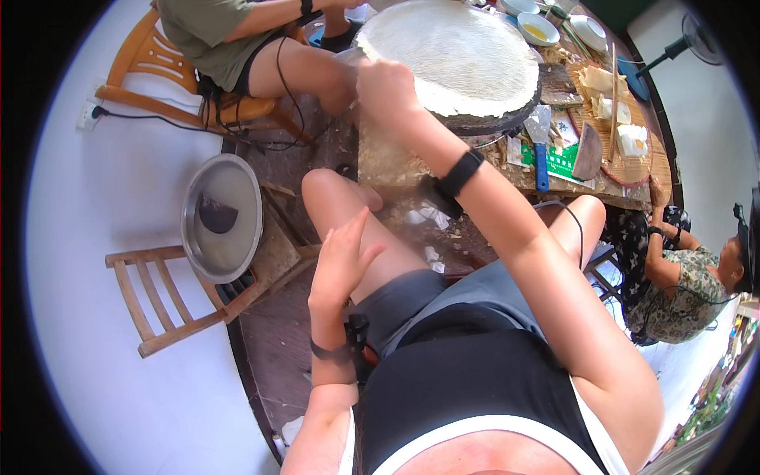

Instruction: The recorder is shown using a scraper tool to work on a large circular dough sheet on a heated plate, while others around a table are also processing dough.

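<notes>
My right hand (385, 89) is curled at the left rim of a round griddle (451, 56) coated with a thin, pale layer whose edge is ragged. A blurred greyish thing shows just beyond its fingers; whether the hand grips it cannot be made out. Above my thigh, my left hand (343, 255) is raised with its fingers extended and the thumb apart, holding nothing. Right of the griddle, a metal scraper with a blue handle (541, 166) lies on the wooden table (386, 160), near a half-round brown scraper (588, 153).
A metal basin (222, 261) with liquid and a dark half-round piece stands on a wooden chair (172, 297) at left. Bowls (537, 29), a wooden stick (613, 104) and folded pale sheets (602, 80) lie at the far right. Two other people sit nearby; flakes litter the table and floor.
</notes>
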Available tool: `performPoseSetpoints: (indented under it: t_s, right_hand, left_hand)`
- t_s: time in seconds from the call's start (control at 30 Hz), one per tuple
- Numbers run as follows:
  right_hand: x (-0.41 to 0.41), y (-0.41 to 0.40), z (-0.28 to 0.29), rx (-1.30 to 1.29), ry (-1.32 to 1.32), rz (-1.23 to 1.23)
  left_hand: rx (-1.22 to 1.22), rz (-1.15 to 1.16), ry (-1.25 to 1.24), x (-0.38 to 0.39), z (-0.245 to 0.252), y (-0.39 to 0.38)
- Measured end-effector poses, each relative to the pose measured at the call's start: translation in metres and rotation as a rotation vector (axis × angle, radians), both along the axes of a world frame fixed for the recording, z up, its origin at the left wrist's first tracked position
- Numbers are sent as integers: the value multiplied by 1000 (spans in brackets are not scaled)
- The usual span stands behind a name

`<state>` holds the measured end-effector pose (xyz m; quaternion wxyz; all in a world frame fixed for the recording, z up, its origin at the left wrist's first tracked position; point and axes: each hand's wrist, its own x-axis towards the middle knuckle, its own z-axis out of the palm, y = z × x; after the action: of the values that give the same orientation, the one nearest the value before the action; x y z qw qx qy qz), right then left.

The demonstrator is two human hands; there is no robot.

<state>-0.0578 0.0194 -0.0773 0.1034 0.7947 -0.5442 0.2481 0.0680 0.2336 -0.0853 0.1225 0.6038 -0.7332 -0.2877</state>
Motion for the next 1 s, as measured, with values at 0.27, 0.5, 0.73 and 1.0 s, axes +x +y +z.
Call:
performPoseSetpoints:
  t_s: [0.27, 0.5, 0.73, 1.0]
  right_hand:
    - [-100, 151, 19, 170, -461, 287]
    - [-206, 190, 24, 158, -358, 4]
    - [-230, 176, 6, 83, -362, -81]
    - [-260, 143, -14, 47, -328, -159]
  left_hand:
    - [-18, 15, -51, 7, -14, 4]
    - [-78, -63, -33, -29, -4, -16]
    - [-42, -136, 19, -59, 18, -24]
    - [-53, -114, -48, -49, 15, -12]
